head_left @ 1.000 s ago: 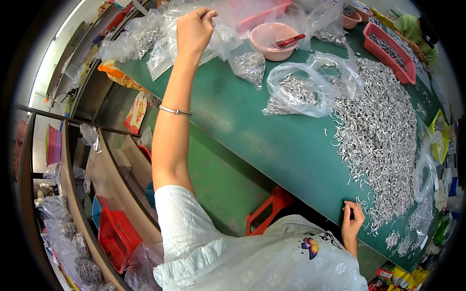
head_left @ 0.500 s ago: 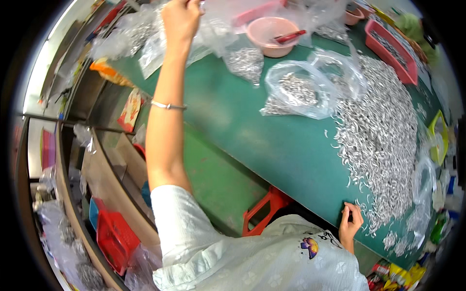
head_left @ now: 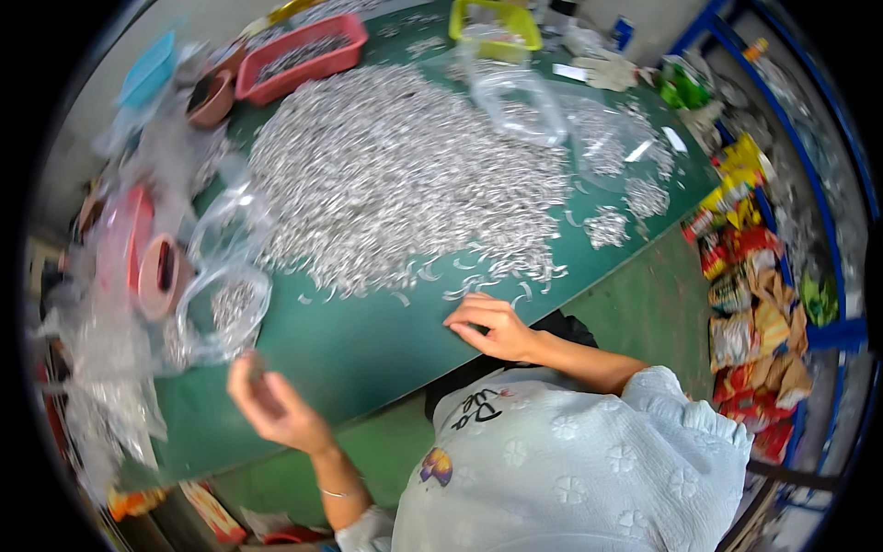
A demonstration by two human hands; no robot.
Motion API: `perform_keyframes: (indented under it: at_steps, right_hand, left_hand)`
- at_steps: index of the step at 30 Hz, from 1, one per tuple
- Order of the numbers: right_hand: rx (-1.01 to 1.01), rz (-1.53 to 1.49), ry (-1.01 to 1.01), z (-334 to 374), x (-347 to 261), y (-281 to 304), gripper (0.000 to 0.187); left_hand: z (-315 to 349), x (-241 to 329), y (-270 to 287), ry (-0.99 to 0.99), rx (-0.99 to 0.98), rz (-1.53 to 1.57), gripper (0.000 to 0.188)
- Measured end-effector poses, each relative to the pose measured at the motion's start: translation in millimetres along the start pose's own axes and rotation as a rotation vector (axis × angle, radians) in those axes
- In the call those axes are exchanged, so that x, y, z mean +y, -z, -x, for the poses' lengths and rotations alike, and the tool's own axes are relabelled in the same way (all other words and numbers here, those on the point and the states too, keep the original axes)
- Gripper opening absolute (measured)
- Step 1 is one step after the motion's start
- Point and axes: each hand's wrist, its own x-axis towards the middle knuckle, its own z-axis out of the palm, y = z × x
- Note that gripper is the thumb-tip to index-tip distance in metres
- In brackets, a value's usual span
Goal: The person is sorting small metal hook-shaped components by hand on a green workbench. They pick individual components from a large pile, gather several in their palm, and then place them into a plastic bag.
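Note:
A wide heap of small curved silvery metal pieces (head_left: 395, 175) covers much of the green table (head_left: 386, 354). My right hand (head_left: 501, 331) rests at the table's near edge, just below the heap's stray pieces. Its fingers are curled in, and whatever may be inside them is hidden. My left hand (head_left: 276, 409), slightly blurred, is raised at the near left with thumb and fingers apart; nothing shows between them. Just beyond it stands an open clear plastic bag (head_left: 223, 313) with some of the same pieces inside. Another clear bag (head_left: 235, 221) lies against the heap's left side.
A pink tray (head_left: 303, 60) of pieces and a yellow-green basket (head_left: 497, 28) stand at the far side. Clear bags (head_left: 110, 368) and a pink bowl (head_left: 164, 276) crowd the left. Small piles (head_left: 607, 228) lie at right. Snack packets (head_left: 750, 331) fill a blue rack (head_left: 796, 120) beyond the table.
My view has swung to the right, towards the heap. My left hand has come back from its far reach among the bags to the near table edge. My right hand stays by the heap.

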Motion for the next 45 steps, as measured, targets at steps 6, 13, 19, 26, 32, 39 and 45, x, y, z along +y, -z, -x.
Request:
perform_keyframes:
  at_steps: [6, 13, 19, 26, 32, 39, 45]
  right_hand:
    - [0.393, 0.289, -0.049, 42, 0, 101, 0.012]
    - [0.468, 0.411, -0.250, 87, 62, 222, 0.036]
    - [0.032, 0.546, -0.255, 68, 81, 238, 0.062]
    - [-0.101, 0.525, -0.207, 53, 84, 245, 0.063]
    - [-0.211, 0.548, -0.121, 48, 88, 247, 0.054]
    - [-0.264, 0.548, -0.037, 51, 92, 245, 0.040]
    - [-0.285, 0.497, -0.034, 61, 85, 244, 0.040]
  left_hand:
    - [100, 68, -73, 0.610, -1.098, 0.747, 0.022]
    - [197, 92, -183, 1.184, -1.705, 1.101, 0.041]
    - [238, 111, -257, 1.676, -1.562, 1.325, 0.060]
    - [248, 122, -287, 1.819, -1.434, 1.542, 0.064]
    - [257, 115, -298, 1.814, -1.397, 1.769, 0.069]
    - [251, 120, -299, 1.661, -1.453, 1.710, 0.071]
    - [248, 126, -299, 1.774, -1.375, 1.680, 0.072]
